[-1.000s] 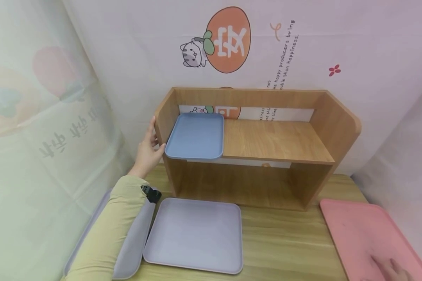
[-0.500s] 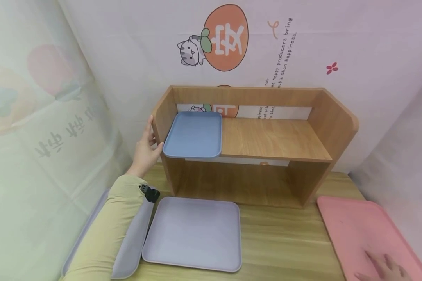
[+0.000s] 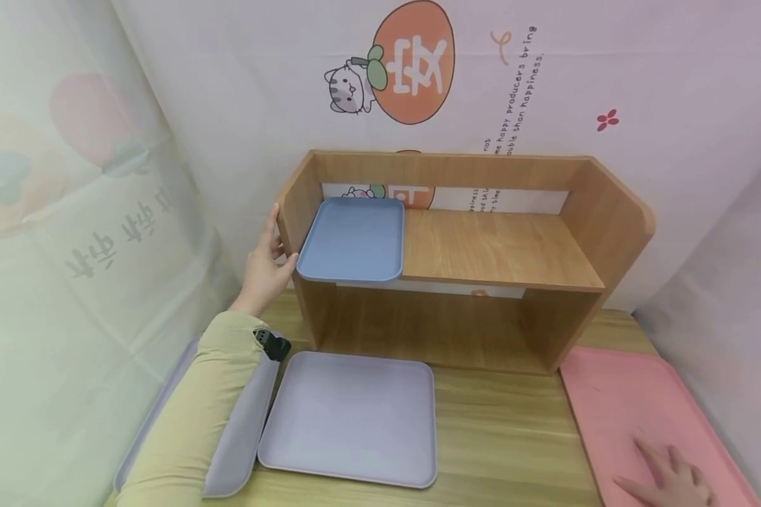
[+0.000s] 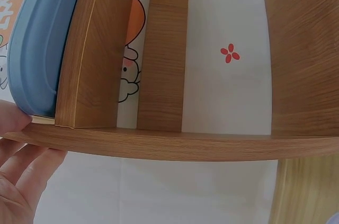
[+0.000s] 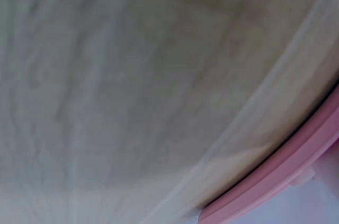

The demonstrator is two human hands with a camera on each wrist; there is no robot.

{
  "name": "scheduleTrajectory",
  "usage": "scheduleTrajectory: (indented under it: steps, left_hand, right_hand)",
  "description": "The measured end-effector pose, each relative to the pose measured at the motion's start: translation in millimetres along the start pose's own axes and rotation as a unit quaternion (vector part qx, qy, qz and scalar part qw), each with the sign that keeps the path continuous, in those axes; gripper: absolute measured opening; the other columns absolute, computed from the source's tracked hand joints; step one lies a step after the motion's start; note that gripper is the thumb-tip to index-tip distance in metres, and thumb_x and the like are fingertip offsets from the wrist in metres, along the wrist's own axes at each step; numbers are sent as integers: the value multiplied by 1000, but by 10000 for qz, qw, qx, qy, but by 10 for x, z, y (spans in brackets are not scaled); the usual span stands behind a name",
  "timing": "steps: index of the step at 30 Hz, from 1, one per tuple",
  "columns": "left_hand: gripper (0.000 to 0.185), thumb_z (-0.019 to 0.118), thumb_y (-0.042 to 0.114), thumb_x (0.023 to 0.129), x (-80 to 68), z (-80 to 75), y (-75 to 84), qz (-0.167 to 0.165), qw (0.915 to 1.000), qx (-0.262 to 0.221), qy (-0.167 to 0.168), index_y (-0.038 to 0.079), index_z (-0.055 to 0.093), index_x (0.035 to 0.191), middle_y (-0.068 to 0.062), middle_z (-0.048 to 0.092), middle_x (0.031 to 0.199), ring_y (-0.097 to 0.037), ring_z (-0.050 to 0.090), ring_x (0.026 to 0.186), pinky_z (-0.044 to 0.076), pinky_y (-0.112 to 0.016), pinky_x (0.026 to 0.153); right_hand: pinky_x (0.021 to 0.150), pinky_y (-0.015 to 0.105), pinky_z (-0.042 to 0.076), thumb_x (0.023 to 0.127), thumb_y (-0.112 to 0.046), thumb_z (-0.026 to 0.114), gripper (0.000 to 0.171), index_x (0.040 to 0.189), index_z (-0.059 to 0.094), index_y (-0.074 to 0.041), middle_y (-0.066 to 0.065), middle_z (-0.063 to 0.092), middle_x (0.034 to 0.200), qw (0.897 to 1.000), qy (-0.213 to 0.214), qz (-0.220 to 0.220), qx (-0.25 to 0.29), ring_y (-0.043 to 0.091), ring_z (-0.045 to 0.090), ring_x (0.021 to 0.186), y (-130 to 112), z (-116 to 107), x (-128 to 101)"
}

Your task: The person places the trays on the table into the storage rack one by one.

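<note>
A blue tray (image 3: pixel 352 239) lies on the left end of a wooden shelf unit's (image 3: pixel 501 246) upper board, its front edge hanging slightly over. My left hand (image 3: pixel 264 264) rests against the unit's left side panel, fingers straight along the wood and thumb touching the tray's front left corner. In the left wrist view the blue tray (image 4: pixel 37 49) stands beside that wooden shelf unit (image 4: pixel 159 142), with my left hand (image 4: pixel 18 166) under it. My right hand (image 3: pixel 669 475) lies flat, fingers spread, on a pink tray (image 3: pixel 615 401) at the table's right.
A lilac tray (image 3: pixel 351 419) lies on the wooden table (image 3: pixel 514 436) in front of the shelf unit. Another lilac tray (image 3: pixel 234 436) lies under my left forearm. Printed cloth walls close in the left, back and right. The right wrist view is blurred, showing the pink tray's rim (image 5: pixel 275 181).
My right hand has slid a little left and further onto the pink tray. My left hand and the blue tray hold the same place.
</note>
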State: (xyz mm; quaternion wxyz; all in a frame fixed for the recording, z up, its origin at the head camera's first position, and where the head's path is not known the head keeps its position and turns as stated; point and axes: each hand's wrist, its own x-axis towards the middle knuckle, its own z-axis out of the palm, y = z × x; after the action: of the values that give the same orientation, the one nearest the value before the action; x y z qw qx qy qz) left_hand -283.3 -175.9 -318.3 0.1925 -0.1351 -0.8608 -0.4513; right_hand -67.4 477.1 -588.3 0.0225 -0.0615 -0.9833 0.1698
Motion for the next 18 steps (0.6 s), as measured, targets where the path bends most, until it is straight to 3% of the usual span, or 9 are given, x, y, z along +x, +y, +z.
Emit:
scheduleTrajectory:
  steps: [8,18]
  left_hand:
    - [93,58,-3,89,-21,-32,28,-38,10000,5,22,37,3,152,-30,42,140,-45,53,119,49,-53,91]
    - [93,58,-3,89,-25,-31,17,-97,9999,30,18,38,3,152,-29,41,141,-45,52,119,49,-53,91]
  right_hand:
    - [72,90,10,83,-63,56,101,152,1,-16,41,-16,144,9954,-896,233,262,76,6,115,-146,-113,104]
    - [73,90,11,83,-64,56,101,152,1,-14,44,-12,142,9931,-1091,329,271,75,7,113,-235,-150,156]
